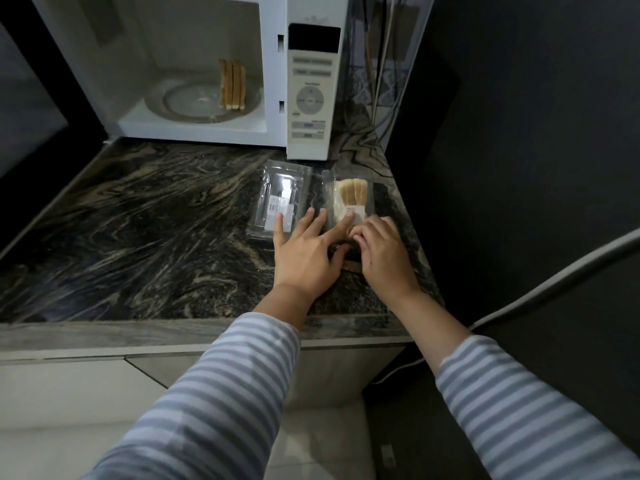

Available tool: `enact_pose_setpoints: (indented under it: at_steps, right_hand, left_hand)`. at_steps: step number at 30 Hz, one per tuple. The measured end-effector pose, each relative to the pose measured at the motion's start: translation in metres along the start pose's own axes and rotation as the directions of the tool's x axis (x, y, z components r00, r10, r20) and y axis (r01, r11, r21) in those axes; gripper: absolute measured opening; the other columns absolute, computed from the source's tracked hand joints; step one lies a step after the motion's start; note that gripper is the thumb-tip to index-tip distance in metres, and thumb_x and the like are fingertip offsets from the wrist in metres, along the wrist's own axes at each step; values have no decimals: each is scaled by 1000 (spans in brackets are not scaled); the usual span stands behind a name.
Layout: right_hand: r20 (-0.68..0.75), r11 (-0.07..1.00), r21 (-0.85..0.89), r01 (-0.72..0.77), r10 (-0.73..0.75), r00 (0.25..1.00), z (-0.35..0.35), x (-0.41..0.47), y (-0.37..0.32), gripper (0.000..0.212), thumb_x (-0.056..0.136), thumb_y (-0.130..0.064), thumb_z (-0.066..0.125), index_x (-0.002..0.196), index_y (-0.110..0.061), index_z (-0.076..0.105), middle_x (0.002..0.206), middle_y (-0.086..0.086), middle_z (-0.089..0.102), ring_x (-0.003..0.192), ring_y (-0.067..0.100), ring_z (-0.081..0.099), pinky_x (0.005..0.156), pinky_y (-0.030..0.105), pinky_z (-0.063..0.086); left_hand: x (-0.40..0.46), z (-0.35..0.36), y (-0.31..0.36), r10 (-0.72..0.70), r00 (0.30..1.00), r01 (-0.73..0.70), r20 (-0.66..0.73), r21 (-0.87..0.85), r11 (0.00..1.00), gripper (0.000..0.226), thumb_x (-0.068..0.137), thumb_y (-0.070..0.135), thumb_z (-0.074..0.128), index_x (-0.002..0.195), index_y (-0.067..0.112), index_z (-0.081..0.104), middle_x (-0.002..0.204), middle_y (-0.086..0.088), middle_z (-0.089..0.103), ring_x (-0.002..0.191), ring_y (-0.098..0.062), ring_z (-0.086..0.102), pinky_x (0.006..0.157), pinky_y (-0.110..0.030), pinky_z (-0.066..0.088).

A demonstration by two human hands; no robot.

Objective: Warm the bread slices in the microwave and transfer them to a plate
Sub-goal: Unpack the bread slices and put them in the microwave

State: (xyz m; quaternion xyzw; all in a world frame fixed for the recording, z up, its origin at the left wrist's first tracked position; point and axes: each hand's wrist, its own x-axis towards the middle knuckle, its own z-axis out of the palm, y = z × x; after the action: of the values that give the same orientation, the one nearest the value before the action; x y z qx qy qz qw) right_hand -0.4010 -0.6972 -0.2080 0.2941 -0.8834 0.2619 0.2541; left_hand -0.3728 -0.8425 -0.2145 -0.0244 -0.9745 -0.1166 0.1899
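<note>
A white microwave (311, 81) stands open at the back of the marble counter (138, 220). Inside, a few bread slices (232, 84) stand on edge on the glass turntable (187, 102). On the counter sits a clear pack with more bread slices (351, 197), and left of it an empty clear plastic pack (280, 199). My left hand (306, 251) lies flat with fingers spread, its fingertips touching both packs. My right hand (382, 254) has its fingers curled at the near edge of the bread pack, pinching the wrapper.
The microwave door (31, 109) swings out to the left. Cables hang behind the microwave at the back right. A dark wall and a dark appliance (519, 168) border the counter on the right. The counter's front edge (173, 332) runs below my wrists.
</note>
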Motion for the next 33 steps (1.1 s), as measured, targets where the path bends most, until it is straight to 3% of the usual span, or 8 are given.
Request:
enact_pose_setpoints:
  at_steps: [7, 10, 13, 15, 20, 25, 28, 33]
  right_hand:
    - [-67, 999, -19, -38, 36, 997, 0, -2, 0, 22, 95, -11, 44, 102, -2, 63, 103, 12, 57, 98, 22, 47, 87, 28, 41]
    - [-187, 971, 73, -227, 237, 953, -5, -7, 2, 31, 96, -8, 41, 123, -2, 56, 118, 14, 56, 111, 22, 49, 97, 25, 37]
    - [-69, 889, 68, -453, 457, 887, -10, -9, 3, 37, 96, -6, 44, 132, -7, 51, 129, 10, 54, 123, 23, 47, 104, 33, 40]
    - [20, 872, -6, -490, 490, 872, -8, -5, 1, 39, 96, -11, 46, 135, -8, 50, 135, 11, 52, 128, 26, 44, 107, 35, 35]
    - [66, 898, 13, -439, 437, 897, -4, 43, -15, 38, 93, -27, 51, 125, -8, 57, 124, 14, 60, 114, 31, 56, 97, 38, 45]
    - [168, 868, -135, -479, 496, 852, 16, 75, -21, 49, 92, -40, 51, 133, -13, 48, 135, 9, 52, 124, 27, 49, 101, 34, 39]
    - [152, 837, -178, -517, 542, 826, 24, 74, -24, 56, 95, -36, 51, 144, -14, 36, 140, 10, 46, 125, 26, 48, 98, 34, 41]
    - [84, 792, -237, -563, 594, 800, 20, 78, -32, 43, 95, -29, 51, 137, -23, 41, 127, 5, 57, 112, 25, 60, 84, 34, 48]
  left_hand:
    - [3, -9, 4, -19, 997, 20, 72, -18, 1000, 46, 100, 50, 23, 146, 51, 18, 158, -6, 25, 148, -19, 15, 113, -56, -9]
    - [9, -18, 7, -1, 995, 1, 97, -3, 1000, 45, 101, 48, 21, 146, 50, 17, 161, -9, 8, 149, -20, 4, 111, -57, -14]
    - [23, -34, 7, 62, 994, -61, 89, -14, 998, 45, 102, 45, 23, 147, 45, 22, 162, -5, 8, 149, -17, 4, 114, -54, -14]
    - [34, -48, 6, 115, 990, -112, 88, -34, 993, 45, 103, 43, 24, 148, 41, 25, 161, -1, 10, 149, -16, 6, 117, -52, -7]
    - [71, -78, -1, 188, 971, -189, 150, -10, 982, 45, 102, 45, 23, 147, 42, 28, 161, 4, 13, 148, -12, 7, 118, -50, 0]
    - [95, -93, -6, 234, 951, -237, 199, -9, 971, 45, 102, 47, 22, 147, 44, 26, 161, 9, 12, 148, -9, 3, 119, -50, 2]
    - [99, -96, -8, 247, 946, -244, 210, -42, 969, 45, 102, 46, 23, 147, 43, 26, 160, 9, 12, 148, -9, 2, 119, -49, 3]
    - [99, -96, -11, 267, 942, -257, 201, -74, 964, 46, 102, 44, 26, 147, 41, 27, 160, 9, 14, 148, -9, 3, 119, -49, 4]
